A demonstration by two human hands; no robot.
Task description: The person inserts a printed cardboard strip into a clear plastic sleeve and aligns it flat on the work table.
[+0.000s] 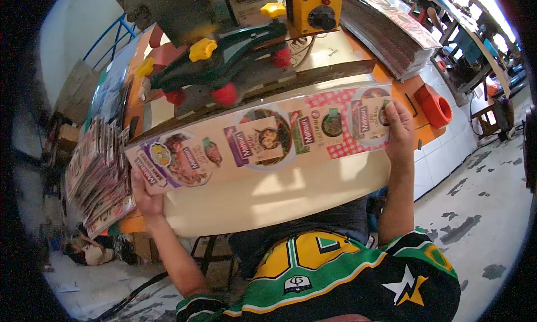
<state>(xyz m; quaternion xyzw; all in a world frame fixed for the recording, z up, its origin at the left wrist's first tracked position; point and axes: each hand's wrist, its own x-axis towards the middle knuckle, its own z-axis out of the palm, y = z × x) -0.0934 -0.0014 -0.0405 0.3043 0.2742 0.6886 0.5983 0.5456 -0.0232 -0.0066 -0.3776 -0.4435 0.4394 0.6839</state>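
A long printed sheet (218, 146) with food pictures spans the space between my two hands, in front of a machine with a dark green frame (240, 56). My left hand (146, 194) holds its left end, with the thumb over the lower corner. My right hand (398, 126) grips the right end, its fingers over the front near the top corner. Beneath the sheet lies a cream-coloured board (279, 202). Red round parts (225, 93) and yellow knobs (202, 50) of the machine are just beyond the sheet's upper edge.
Stacked printed sheets (98, 174) lie at the left, and another tall stack (391, 28) stands at the back right. A yellow control box (314, 10) sits at the top. An orange-red tape dispenser or ring (433, 107) is at the right table edge. A person (95, 251) is low at the left.
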